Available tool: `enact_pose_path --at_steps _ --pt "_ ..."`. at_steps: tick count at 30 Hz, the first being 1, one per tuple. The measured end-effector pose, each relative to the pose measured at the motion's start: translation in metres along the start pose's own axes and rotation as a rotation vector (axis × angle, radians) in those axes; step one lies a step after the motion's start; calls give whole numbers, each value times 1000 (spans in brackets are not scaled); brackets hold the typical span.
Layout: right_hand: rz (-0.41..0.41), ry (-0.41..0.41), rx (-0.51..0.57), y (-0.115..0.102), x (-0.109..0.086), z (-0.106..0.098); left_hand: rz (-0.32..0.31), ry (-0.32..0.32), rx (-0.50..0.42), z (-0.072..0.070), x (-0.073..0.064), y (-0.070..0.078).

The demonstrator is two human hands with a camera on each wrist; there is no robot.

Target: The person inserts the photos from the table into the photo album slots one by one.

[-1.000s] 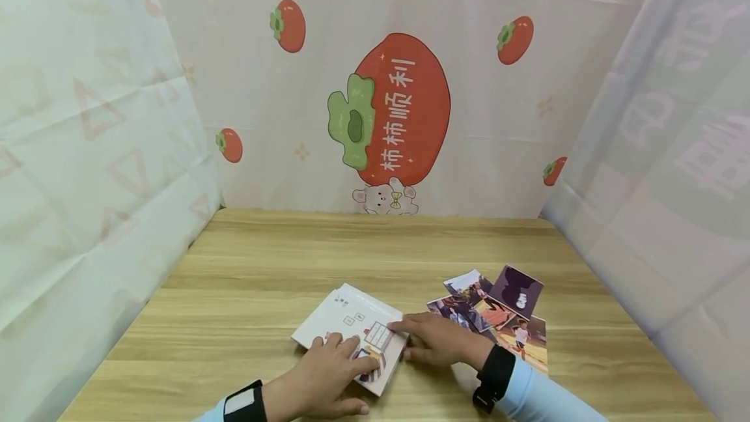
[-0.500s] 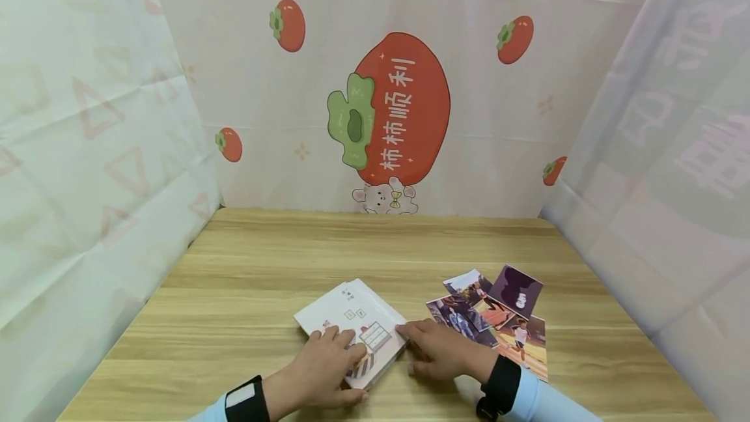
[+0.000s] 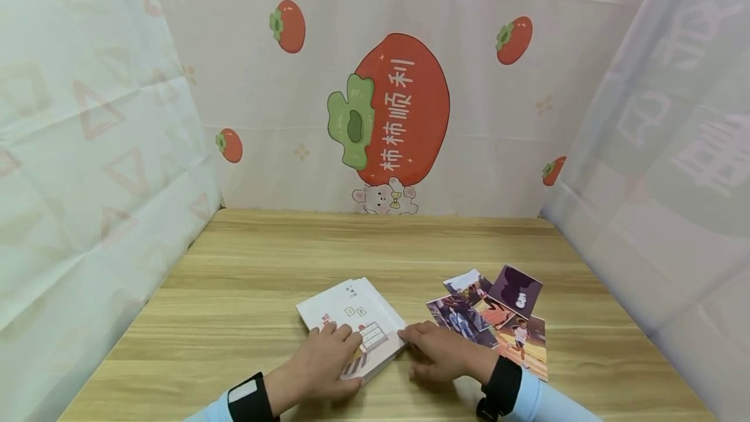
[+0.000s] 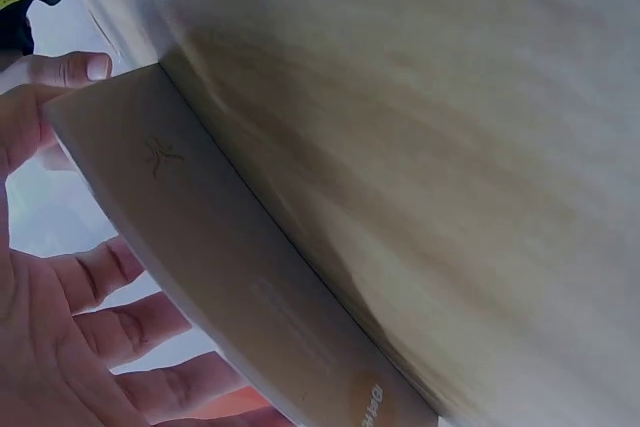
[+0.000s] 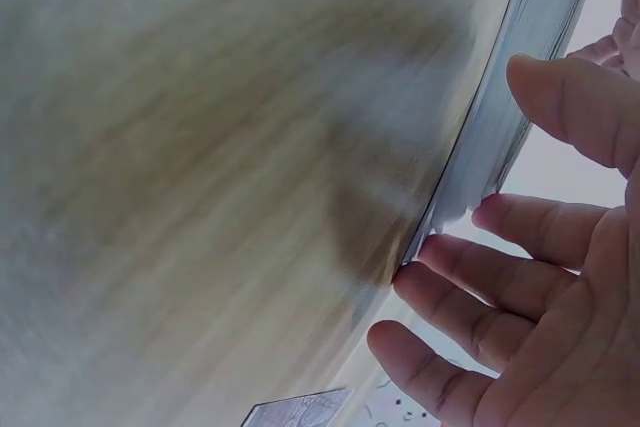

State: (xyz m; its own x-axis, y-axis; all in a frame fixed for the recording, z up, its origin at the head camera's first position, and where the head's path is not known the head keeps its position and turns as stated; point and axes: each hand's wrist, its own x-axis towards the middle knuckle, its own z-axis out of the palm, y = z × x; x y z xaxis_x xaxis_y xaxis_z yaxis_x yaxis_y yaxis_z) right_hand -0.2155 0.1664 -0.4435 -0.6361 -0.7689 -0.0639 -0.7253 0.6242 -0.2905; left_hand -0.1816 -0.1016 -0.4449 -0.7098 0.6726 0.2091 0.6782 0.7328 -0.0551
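Note:
A thick white photo album (image 3: 342,301) with printed drawings lies closed and turned at an angle on the table. My left hand (image 3: 323,362) rests over its cover, the thumb at the near corner. In the left wrist view the album's plain side (image 4: 230,237) bears faint lettering, and the fingers lie across the cover. My right hand (image 3: 441,351) touches the album's right edge with its fingertips. In the right wrist view those fingertips meet the page edges (image 5: 500,97), with the thumb held apart from them and the palm free.
Several overlapping photos (image 3: 521,337) lie to the right of the album, just beyond my right hand. The wooden table (image 3: 234,266) meets a white curtain (image 3: 252,83) with persimmon prints at the back, and more cloth hangs along both sides.
The album has turned a little clockwise under my hands. My left thumb has come from the table to the album's near corner. My right hand has shifted slightly; the photos stay put.

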Motion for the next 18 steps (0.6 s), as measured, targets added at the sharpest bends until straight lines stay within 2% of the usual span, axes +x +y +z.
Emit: enact_pose_path --at_steps 5,12,18 --pt "-9 -4 6 -2 1 -1 1 25 -13 2 1 0" --pt "0 -10 15 -4 0 -2 27 65 -85 1 1 -2" --pt "2 -26 11 -3 -1 -3 55 64 -89 -2 3 1"
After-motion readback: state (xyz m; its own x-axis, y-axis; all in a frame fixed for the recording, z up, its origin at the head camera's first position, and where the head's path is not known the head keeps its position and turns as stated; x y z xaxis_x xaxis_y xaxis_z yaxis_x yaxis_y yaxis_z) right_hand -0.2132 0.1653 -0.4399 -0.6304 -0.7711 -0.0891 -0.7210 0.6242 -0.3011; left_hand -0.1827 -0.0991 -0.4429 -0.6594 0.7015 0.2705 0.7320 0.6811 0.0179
